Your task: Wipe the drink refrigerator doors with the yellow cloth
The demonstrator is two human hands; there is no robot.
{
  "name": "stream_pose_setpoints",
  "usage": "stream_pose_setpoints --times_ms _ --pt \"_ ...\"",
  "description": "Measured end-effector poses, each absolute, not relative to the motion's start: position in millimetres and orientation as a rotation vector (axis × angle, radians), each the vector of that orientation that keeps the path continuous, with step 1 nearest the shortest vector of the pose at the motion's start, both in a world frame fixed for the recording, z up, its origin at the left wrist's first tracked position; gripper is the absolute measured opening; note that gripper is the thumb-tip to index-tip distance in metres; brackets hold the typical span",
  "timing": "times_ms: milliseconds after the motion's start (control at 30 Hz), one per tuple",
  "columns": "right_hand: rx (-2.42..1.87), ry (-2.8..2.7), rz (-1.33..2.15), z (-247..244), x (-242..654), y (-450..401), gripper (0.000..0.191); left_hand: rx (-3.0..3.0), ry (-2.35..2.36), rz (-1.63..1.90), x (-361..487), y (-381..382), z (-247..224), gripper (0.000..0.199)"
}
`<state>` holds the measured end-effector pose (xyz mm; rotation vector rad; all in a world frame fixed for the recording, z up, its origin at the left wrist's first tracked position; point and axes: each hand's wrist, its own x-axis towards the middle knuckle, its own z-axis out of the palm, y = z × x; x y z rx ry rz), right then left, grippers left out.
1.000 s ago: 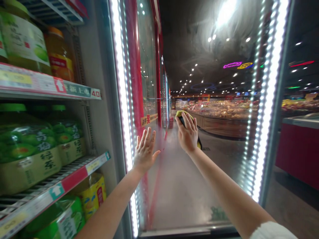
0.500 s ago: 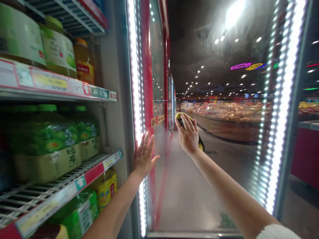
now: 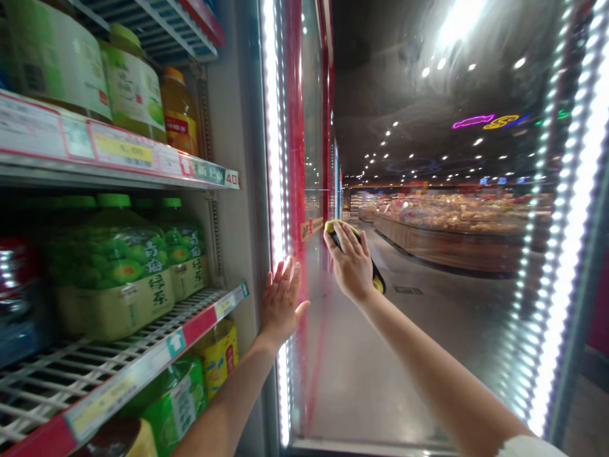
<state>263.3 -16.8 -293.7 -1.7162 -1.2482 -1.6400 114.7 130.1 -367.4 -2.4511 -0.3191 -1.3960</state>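
My right hand (image 3: pixel 351 261) presses a yellow-and-black cloth (image 3: pixel 379 280) flat against the glass door (image 3: pixel 404 381). Its fingers lie over the cloth, so only the cloth's edges show. To the left, my left hand (image 3: pixel 281 306) has its palm toward the door's left side, fingers stretched out and thumb apart, with nothing in it. It is beside a bright LED strip (image 3: pixel 275 190); whether it touches the frame I cannot tell. A hazy film shows on parts of the glass.
At left, wire shelves (image 3: pixel 95 381) hold green tea bottles (image 3: pixel 137 273), larger juice bottles (image 3: pixel 136 82) and an orange-capped bottle (image 3: pixel 178 114). A second LED strip (image 3: pixel 566 254) runs down the right side. Through the glass appears a long wooden display counter (image 3: pixel 442 247).
My right hand and the cloth have slid left across the glass, closer to the red frame. My view has turned slightly left. The left hand stays by the LED strip.
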Motion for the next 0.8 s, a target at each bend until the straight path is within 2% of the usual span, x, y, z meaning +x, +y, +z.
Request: stream_pose_setpoints --times_ms 100,233,433,533,667,800 --pt "-1.705 -1.412 -1.612 -297 248 4 0.056 -2.456 -0.333 -1.400 114 129 -367 0.109" --pt "-1.732 -1.682 -1.574 -325 248 -12 0.055 -2.444 -0.316 -1.389 110 129 -367 0.103" --pt "-1.764 -1.385 -1.555 -305 243 1 0.053 -2.460 -0.339 -1.341 101 133 -374 0.097" --pt "-1.725 -1.466 -1.539 -303 231 21 0.052 -2.431 -0.355 -1.359 97 135 -380 0.095" --pt "-1.630 -1.861 -1.570 -314 236 10 0.050 -2.405 -0.340 -1.356 92 137 -383 0.100" --pt "-1.675 -1.717 -1.584 -283 249 -6 0.050 -2.418 -0.374 -1.351 90 139 -383 0.112"
